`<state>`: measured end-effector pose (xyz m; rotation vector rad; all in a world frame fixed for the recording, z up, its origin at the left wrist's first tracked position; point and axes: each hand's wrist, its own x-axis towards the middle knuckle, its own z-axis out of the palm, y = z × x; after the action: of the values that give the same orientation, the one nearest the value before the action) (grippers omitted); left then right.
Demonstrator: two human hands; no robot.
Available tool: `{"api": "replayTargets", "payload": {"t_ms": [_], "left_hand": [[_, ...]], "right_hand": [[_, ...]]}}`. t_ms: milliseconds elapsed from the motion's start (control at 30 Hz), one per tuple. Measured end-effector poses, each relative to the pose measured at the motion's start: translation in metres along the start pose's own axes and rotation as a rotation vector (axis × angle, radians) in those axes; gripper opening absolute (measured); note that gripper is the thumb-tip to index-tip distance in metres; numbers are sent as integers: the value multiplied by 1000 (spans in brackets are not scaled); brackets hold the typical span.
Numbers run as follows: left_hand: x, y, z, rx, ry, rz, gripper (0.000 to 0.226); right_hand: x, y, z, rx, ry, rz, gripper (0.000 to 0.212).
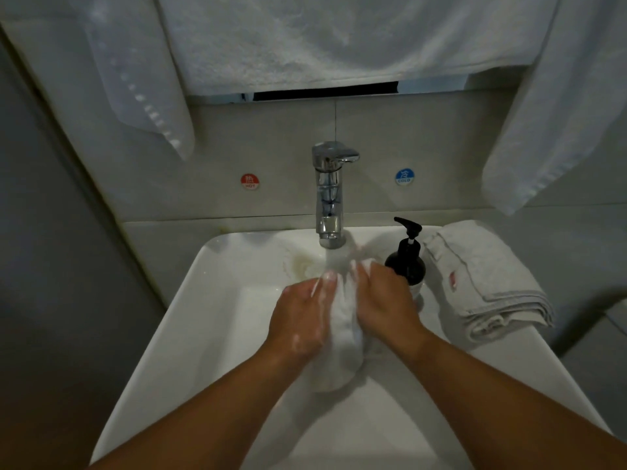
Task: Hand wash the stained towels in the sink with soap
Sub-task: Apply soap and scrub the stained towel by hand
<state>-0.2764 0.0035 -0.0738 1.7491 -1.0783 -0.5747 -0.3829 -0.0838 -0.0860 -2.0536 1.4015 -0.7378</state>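
Both hands are over the sink (217, 300), working one white towel (342, 337). My left grip (302, 320) is closed round the towel's left side, fingers curled against the cloth and streaked with white suds. My right grip (383, 300) is closed on the right side, fingers bent over the bunched top. The towel is squeezed into a narrow roll between the two palms. Its upper end sits under the faucet (329, 195) and its lower end hangs towards the basin floor. Water (334, 259) runs from the spout onto the top of the cloth.

Writing noted: a round red sticker (250, 181) on the wall left of the faucet reads "HOT" under a character. A round blue sticker (404, 177) on the right reads "COLD" under a character.

A dark pump bottle (407, 259) stands on the back right of the sink rim, just beside my right grip. Any label on it cannot be read.

A folded towel (485, 283) lies on the counter right of the bottle, with a small red mark (452, 279) on its upper face. A yellowish patch (302, 262) shows on the basin wall left of the spout.

Three more white towels hang above: a wide one (339, 39) across the top, one on the left (142, 79) and one on the right (556, 113).
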Motion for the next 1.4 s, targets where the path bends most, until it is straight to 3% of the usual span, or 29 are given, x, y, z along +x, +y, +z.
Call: {"api": "replayTargets", "payload": {"t_ms": [100,233,400,500,600,700,767,867,967,1100,1200,1267,1333,1400], "left_hand": [[8,-1,5,-2,84,-10,52],[11,-19,2,130,0,-173,57],[-3,6,2,-83,-2,44,32],[10,-6,7,-40,57,-46,47],[9,-15,2,147,-17,-155,54],[-1,-4,-1,100,-16,20,41],[-3,5,0,-8,27,95,34],[12,-6,5,115,80,17,45],[15,-19,-2,214,-29,-107,54],[2,-2,-5,34,-34,40,47],[10,-6,-1,-10,49,35,51],[17,-18,0,76,4,-33,56],[15,-24,-4,165,-86,-99,54],[9,-21,-6,102,-105,-36,54]], "right_hand": [[-17,-2,4,-70,-74,-62,40],[-34,-20,9,6,-94,-180,33],[-7,-9,-7,-11,-1,33,36],[-28,-15,1,-61,-77,-115,31],[-32,-22,9,12,-55,-176,32],[-7,-12,2,55,29,-29,34],[-5,-5,-3,23,-15,18,39],[-23,-10,2,-47,-100,-120,42],[-28,-21,7,21,-50,-183,39],[-5,-12,-10,41,1,17,37],[-16,-6,-7,-94,-108,-67,42],[-30,-13,-1,-36,-140,-170,40],[-30,-18,0,53,-107,-234,37],[-17,-20,-8,85,-29,-137,38]]}}
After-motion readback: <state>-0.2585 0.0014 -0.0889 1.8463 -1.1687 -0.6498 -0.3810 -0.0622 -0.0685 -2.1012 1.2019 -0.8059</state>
